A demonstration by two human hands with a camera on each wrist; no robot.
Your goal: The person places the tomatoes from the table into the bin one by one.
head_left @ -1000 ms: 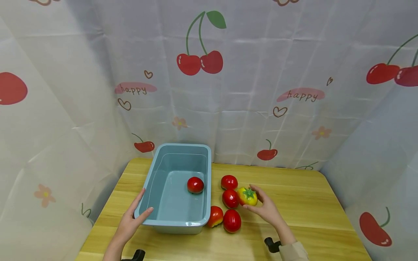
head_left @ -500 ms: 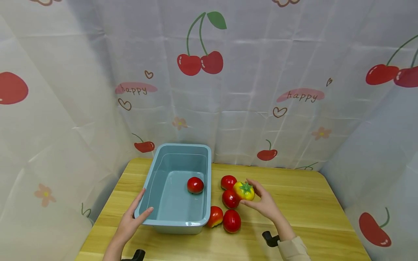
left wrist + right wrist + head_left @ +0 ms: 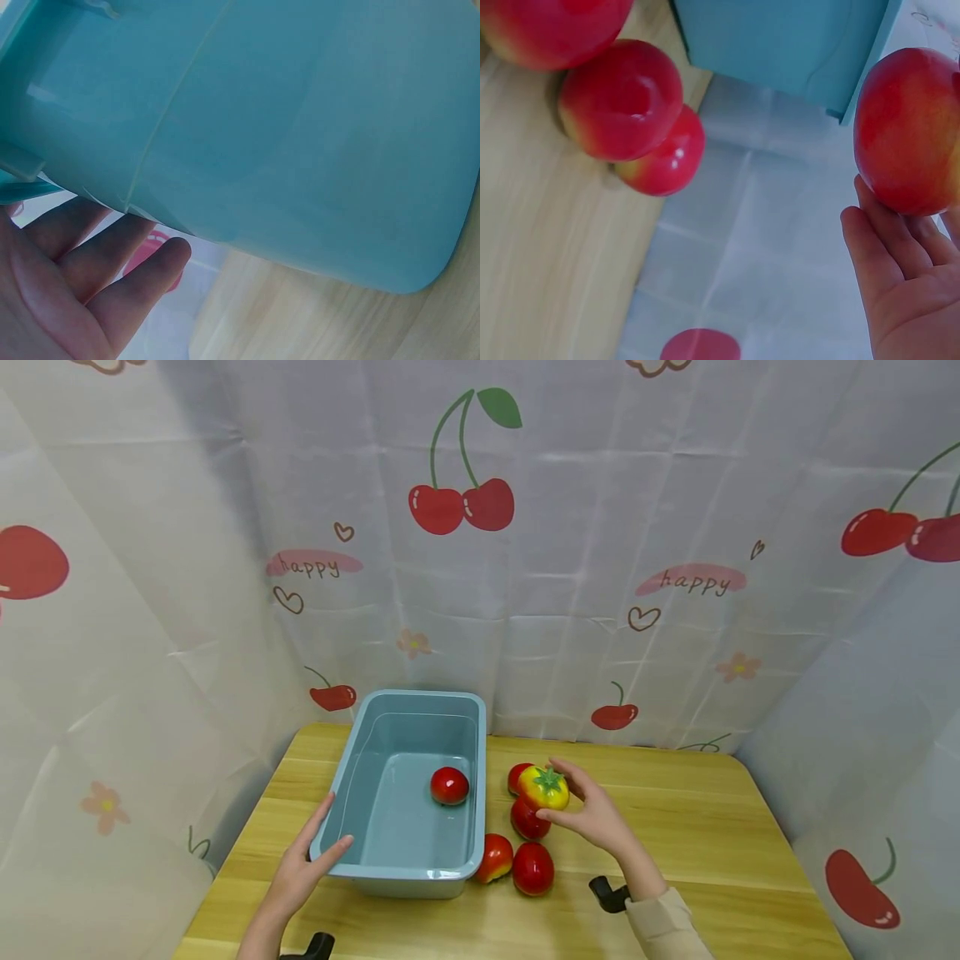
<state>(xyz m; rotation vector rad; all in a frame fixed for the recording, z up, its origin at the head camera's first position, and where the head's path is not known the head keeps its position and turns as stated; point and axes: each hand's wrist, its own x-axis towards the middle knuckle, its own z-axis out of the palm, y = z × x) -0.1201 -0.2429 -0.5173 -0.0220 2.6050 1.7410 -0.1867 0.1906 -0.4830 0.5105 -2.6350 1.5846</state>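
Note:
My right hand [image 3: 596,818] holds a red-and-yellow tomato [image 3: 545,788] by its sides, green leafy top showing, above the other tomatoes. In the right wrist view this tomato [image 3: 907,131] shows its red side, raised off the table. My left hand [image 3: 292,868] rests at the near left corner of a blue plastic bin [image 3: 408,873], its thumb at the front rim. The left wrist view has its extended fingers [image 3: 139,289] along the bin's outer wall. One red tomato [image 3: 449,786] lies inside the bin, towards its right wall.
To the bin's right, several red tomatoes lie close together on the wooden table [image 3: 675,827]: one near tomato [image 3: 533,868], another against the bin [image 3: 495,858], others partly behind the held one. A cherry-printed curtain [image 3: 555,568] encloses the back and sides.
My right hand has lifted the yellow-topped tomato and carried it left and upward, over the red tomatoes. The left hand and the bin stay where they were.

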